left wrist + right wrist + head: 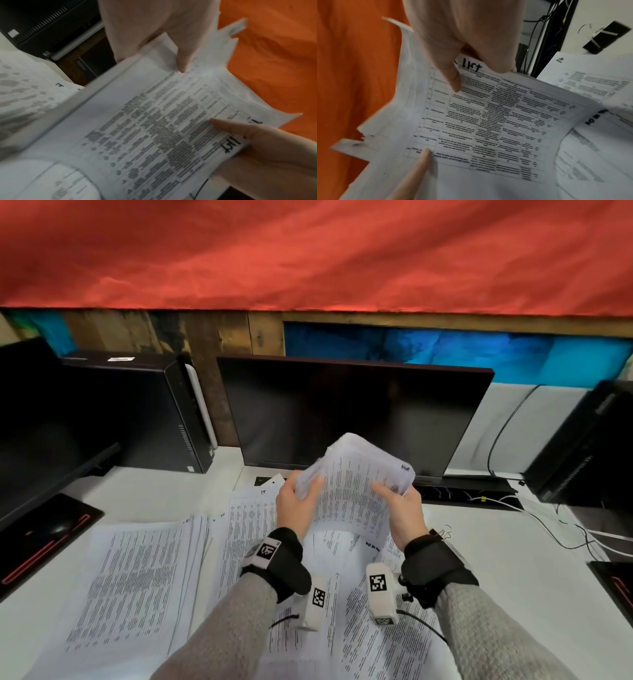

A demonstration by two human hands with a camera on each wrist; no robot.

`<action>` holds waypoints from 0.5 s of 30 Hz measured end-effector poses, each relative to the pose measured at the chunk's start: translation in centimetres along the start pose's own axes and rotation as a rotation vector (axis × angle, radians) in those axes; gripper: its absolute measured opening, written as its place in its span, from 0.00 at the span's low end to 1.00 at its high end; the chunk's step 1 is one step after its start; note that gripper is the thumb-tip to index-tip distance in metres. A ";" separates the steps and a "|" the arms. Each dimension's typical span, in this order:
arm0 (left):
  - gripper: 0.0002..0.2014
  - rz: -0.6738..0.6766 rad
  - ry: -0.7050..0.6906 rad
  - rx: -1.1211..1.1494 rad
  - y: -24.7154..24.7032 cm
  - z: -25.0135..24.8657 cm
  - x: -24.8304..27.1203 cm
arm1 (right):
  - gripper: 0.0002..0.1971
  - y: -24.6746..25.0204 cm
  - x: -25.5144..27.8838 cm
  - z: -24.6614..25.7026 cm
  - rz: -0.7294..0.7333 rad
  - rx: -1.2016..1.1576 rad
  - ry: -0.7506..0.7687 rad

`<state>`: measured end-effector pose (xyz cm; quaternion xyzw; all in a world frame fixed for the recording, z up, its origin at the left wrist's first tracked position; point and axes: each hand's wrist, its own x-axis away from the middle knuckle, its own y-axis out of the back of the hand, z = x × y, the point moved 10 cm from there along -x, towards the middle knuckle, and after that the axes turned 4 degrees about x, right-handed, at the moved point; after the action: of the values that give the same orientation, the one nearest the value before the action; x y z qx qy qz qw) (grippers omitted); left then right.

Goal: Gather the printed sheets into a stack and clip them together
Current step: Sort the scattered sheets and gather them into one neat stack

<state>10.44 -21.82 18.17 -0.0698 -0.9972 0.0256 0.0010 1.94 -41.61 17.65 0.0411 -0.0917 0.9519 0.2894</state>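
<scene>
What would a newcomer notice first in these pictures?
First, the bundle of printed sheets held up before the dark monitor, the left hand and right hand gripping its sides. Next, the red cloth across the top, and loose printed pages spread over the white desk.

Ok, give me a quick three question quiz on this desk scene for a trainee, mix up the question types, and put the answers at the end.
1. True or false: the held bundle of sheets is gripped by both the left hand and the right hand.
2. Multiple choice: where is the binder clip? A) on the bundle; B) on the desk beside the right wrist; C) in the left hand.
3. Fill in: the monitor behind the hands has a ____ screen.

Key:
1. True; each hand pinches one side of the raised bundle.
2. B; it lies unclipped by the loose sheets.
3. Dark.
</scene>
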 end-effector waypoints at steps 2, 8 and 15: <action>0.11 -0.055 0.002 0.046 0.7 -0.1 0.1 | 0.14 -0.5 0.3 0.1 0.022 -0.025 -0.001; 0.16 0.020 0.023 -0.007 1.5 1.1 0.6 | 0.21 1.1 -0.2 -0.6 -0.049 0.048 -0.017; 0.13 -0.009 -0.015 0.022 1.5 0.0 1.0 | 0.20 0.0 0.3 0.1 -0.111 0.014 0.039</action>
<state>9.65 -20.19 18.09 -0.0652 -0.9972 0.0373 -0.0053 1.71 -41.51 17.75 0.0298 -0.0769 0.9356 0.3433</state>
